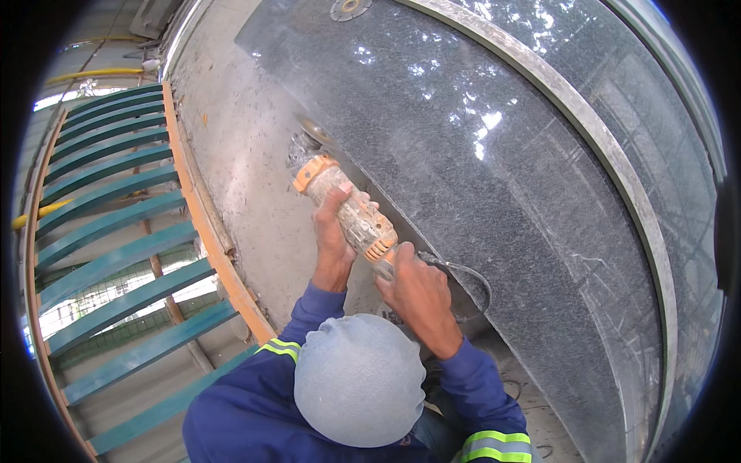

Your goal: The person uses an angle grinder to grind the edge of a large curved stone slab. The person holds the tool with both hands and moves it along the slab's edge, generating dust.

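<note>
An angle grinder (356, 216) with a dusty orange and grey body is in both my hands. Around the middle of its body my left hand (333, 241) is wrapped, thumb on top. Its rear end is gripped by my right hand (421, 292), close to where a grey cable (482, 282) loops out. The grinder's disc (315, 130) is blurred and lies at the left edge of a dark speckled stone slab (463, 177); I cannot tell whether it touches the stone. Pale dust hazes the area around the disc.
A curved grey stone strip (617, 154) runs along the slab's right side. A round cutting disc (351, 8) lies on the slab's far end. On the left stands an orange frame with green slats (116, 216). A grey cloth-covered rounded shape (359, 382) sits between my forearms.
</note>
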`<state>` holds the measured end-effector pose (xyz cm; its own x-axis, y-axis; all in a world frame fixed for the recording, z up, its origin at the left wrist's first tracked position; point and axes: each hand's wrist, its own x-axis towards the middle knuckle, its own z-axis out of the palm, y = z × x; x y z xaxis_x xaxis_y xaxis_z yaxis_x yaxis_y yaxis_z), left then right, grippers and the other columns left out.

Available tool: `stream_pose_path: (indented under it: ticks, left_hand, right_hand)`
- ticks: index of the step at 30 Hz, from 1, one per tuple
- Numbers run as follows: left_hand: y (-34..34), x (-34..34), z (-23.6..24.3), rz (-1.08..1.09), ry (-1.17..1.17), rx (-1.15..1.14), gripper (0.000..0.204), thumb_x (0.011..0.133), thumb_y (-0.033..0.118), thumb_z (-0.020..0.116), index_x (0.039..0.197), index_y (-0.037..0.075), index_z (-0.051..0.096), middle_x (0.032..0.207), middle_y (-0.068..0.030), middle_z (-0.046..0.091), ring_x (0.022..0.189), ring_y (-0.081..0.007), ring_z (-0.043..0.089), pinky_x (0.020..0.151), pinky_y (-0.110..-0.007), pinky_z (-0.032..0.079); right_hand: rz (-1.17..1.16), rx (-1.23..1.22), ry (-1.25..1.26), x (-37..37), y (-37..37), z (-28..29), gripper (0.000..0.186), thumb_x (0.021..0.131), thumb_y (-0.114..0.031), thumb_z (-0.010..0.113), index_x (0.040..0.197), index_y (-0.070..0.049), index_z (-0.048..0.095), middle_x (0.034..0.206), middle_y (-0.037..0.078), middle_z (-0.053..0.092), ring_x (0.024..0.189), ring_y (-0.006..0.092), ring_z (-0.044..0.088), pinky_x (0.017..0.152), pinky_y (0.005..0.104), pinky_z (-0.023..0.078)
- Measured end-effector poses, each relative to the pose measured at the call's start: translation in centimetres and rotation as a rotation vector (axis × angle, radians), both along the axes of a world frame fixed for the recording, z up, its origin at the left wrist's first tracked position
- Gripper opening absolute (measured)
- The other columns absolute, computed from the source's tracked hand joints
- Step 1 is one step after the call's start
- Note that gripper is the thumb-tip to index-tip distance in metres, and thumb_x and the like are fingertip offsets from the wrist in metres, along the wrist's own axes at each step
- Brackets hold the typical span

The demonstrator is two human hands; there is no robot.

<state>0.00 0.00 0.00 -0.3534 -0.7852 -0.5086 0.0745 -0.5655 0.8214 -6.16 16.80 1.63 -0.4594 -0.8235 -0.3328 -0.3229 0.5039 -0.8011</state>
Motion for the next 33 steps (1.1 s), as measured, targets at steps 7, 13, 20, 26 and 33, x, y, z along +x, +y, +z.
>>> stream_pose_path:
  ticks: [7,13,20,26,33]
  left_hand:
    - [-0.8,0.0,0.3,-0.003,-0.007,-0.042,0.037,0.09,0.024,0.07,0.115,0.0,0.057,0.092,-0.0162,0.067,0.077,-0.0297,0.073,0.066,-0.043,0.064]
    - [-1.9,0.1,-0.6,-0.013,0.005,-0.001,0.036,0.09,0.023,0.07,0.115,0.001,0.057,0.092,-0.0164,0.067,0.078,-0.0297,0.073,0.067,-0.043,0.063]
    - [-1.8,0.2,-0.9,-0.035,-0.026,0.019,0.042,0.09,0.027,0.068,0.117,0.0,0.052,0.092,-0.0182,0.066,0.079,-0.0314,0.073,0.065,-0.045,0.063]
    - [-0.1,0.3,0.6,-0.027,-0.071,-0.008,0.042,0.09,0.028,0.069,0.118,0.002,0.053,0.095,-0.0177,0.066,0.082,-0.0305,0.072,0.068,-0.044,0.064]
    - [0.2,0.2,0.7,-0.008,-0.027,-0.005,0.036,0.09,0.024,0.07,0.115,0.001,0.056,0.092,-0.0162,0.067,0.078,-0.0284,0.073,0.066,-0.042,0.063]
  right_hand:
    - [-0.009,-0.054,0.015,0.1,-0.7,0.0,0.037,0.085,-0.022,0.079,0.095,0.0,0.051,0.078,0.026,0.07,0.071,0.0417,0.073,0.061,0.0479,0.058]
    - [0.004,-0.025,0.016,0.3,-1.7,-0.4,0.035,0.084,-0.021,0.078,0.095,0.0,0.052,0.078,0.026,0.071,0.072,0.0412,0.074,0.061,0.047,0.059]
    - [-0.018,0.01,0.003,0.5,-1.6,-0.4,0.041,0.086,-0.026,0.08,0.097,0.001,0.051,0.077,0.027,0.07,0.071,0.044,0.073,0.063,0.0504,0.058]
    - [-0.005,0.026,-0.048,0.4,-0.3,0.7,0.04,0.086,-0.027,0.078,0.097,0.0,0.051,0.076,0.027,0.07,0.071,0.0438,0.072,0.062,0.0495,0.058]
    - [0.004,0.022,-0.027,0.2,0.0,1.0,0.039,0.086,-0.025,0.079,0.097,0.0,0.051,0.078,0.026,0.071,0.07,0.0431,0.072,0.06,0.0486,0.058]
